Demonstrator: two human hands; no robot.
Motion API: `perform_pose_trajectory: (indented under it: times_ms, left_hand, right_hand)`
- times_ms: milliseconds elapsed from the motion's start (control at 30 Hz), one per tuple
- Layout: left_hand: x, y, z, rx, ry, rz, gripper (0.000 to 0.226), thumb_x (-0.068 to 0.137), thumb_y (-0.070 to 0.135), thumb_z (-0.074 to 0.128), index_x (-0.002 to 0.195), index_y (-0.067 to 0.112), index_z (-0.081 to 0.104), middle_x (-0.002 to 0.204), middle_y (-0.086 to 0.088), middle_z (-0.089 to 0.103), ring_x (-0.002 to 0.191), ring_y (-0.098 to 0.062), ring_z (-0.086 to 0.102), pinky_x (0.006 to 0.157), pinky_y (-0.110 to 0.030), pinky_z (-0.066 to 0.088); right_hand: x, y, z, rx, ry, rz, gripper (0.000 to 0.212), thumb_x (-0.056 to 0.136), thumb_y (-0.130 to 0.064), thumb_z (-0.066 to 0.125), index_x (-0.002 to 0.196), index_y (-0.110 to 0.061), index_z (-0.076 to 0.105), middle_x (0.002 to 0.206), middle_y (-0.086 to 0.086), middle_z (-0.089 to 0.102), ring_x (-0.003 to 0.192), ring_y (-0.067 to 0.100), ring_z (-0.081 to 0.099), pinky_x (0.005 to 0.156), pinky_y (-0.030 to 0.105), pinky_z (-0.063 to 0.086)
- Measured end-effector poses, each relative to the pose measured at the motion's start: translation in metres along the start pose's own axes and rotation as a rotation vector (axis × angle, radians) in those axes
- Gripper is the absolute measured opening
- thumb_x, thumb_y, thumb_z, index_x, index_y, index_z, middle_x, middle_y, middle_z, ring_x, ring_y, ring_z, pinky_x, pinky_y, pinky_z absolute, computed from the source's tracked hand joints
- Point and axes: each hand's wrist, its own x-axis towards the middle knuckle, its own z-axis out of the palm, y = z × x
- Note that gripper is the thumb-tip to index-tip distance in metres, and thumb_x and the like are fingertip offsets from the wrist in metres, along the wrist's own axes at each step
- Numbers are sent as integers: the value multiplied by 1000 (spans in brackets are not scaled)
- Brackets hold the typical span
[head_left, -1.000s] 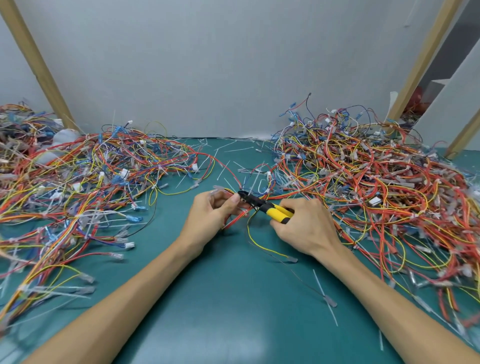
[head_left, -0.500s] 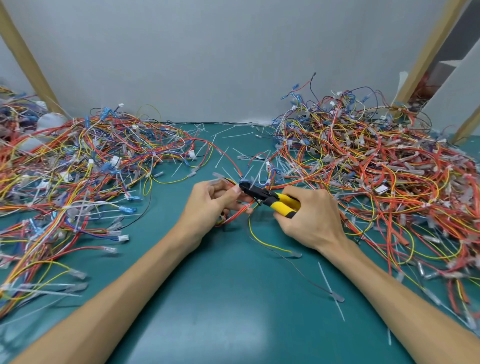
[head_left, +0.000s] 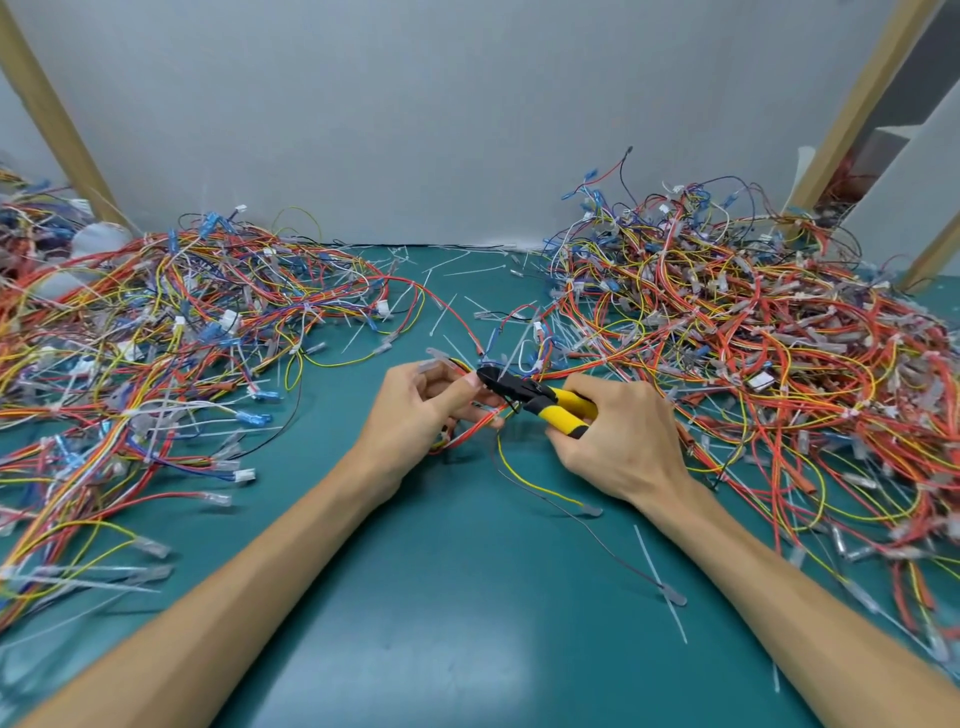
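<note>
Work hardly changing

The green table (head_left: 467, 597) is holding a left pile (head_left: 156, 338) and a right pile (head_left: 753, 338) of wires. Mid-table, the left hand (head_left: 415, 415) is still pinching a small wire bundle (head_left: 470, 430). The right hand (head_left: 618, 441) is still gripping the yellow cutters (head_left: 540, 400), their nose touching the bundle as before.

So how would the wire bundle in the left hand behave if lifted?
Probably floppy: the wire bundle sags from the left hand and its yellow strand curls across the table. Likely light, held by a mere pinch. It may snag: strands run toward the right pile.
</note>
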Motion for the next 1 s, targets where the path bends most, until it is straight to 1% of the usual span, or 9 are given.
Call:
perform_pose_trajectory:
  times_ms: [67, 133, 300, 500, 600, 667, 733, 867, 1000]
  left_hand:
    - [0, 0, 0, 3, -5, 11, 14, 97, 14, 55, 88, 4, 59, 80, 0, 76, 72, -21, 74, 51, -20, 36]
    - [1, 0, 0, 10, 3, 20, 14, 97, 13, 55, 86, 5, 59, 82, 1, 76, 71, -20, 74, 50, -18, 37]
    - [2, -1, 0, 28, 26, 32, 16, 97, 14, 55, 84, 7, 61, 85, -1, 76, 73, -21, 74, 53, -18, 41]
    - [2, -3, -1, 48, 20, 46, 17, 97, 15, 55, 86, 4, 61, 84, -2, 76, 72, -19, 74, 53, -19, 41]
    - [3, -4, -3, 65, 4, 49, 22, 98, 15, 54, 91, -4, 61, 84, -1, 76, 72, -17, 74, 53, -19, 41]
    - [4, -5, -4, 74, -9, 46, 25, 99, 14, 53, 95, -9, 60, 85, -1, 76, 74, -17, 74, 53, -19, 41]
    - [4, -6, -5, 71, -19, 43, 23, 99, 13, 52, 95, -9, 60, 86, -1, 77, 75, -18, 74, 54, -19, 42]
    - [4, -6, -7, 59, -41, 34, 21, 99, 10, 51, 98, -9, 60, 83, 2, 76, 74, -16, 74, 57, -18, 43]
    - [4, -6, -6, 72, -39, 38, 24, 99, 11, 51, 100, -12, 59, 79, 4, 76, 72, -14, 73, 58, -21, 42]
  right_hand:
    - [0, 1, 1, -4, 16, -22, 27, 68, -48, 57, 73, -22, 57, 59, -5, 58, 60, 25, 54, 54, 28, 41]
    - [1, 3, 2, -36, 27, -55, 24, 69, -47, 59, 79, -24, 57, 67, -7, 58, 65, 24, 54, 54, 28, 35]
    - [4, 10, 4, -54, 9, -78, 28, 69, -44, 65, 94, -31, 58, 85, -10, 61, 79, 22, 56, 61, 27, 29]
    - [4, 12, 2, -9, -52, -64, 31, 70, -45, 63, 97, -31, 59, 89, -9, 61, 82, 21, 54, 65, 29, 35]
    - [3, 10, 1, 1, -75, -58, 30, 73, -41, 67, 99, -28, 59, 91, -7, 62, 84, 22, 55, 67, 31, 41]
    - [3, 7, 1, 2, -86, -57, 27, 75, -39, 69, 96, -25, 60, 89, -5, 61, 83, 24, 55, 68, 35, 46]
    - [2, 3, 0, -5, -98, -52, 24, 75, -38, 67, 89, -22, 57, 82, -3, 60, 78, 26, 55, 65, 36, 47]
    - [1, -2, -2, -61, -110, -48, 26, 70, -45, 53, 74, -20, 49, 59, -6, 50, 61, 28, 50, 52, 31, 39]
    - [1, -3, -3, -53, -106, -42, 28, 69, -45, 51, 69, -18, 46, 50, -7, 41, 56, 28, 47, 50, 30, 36]
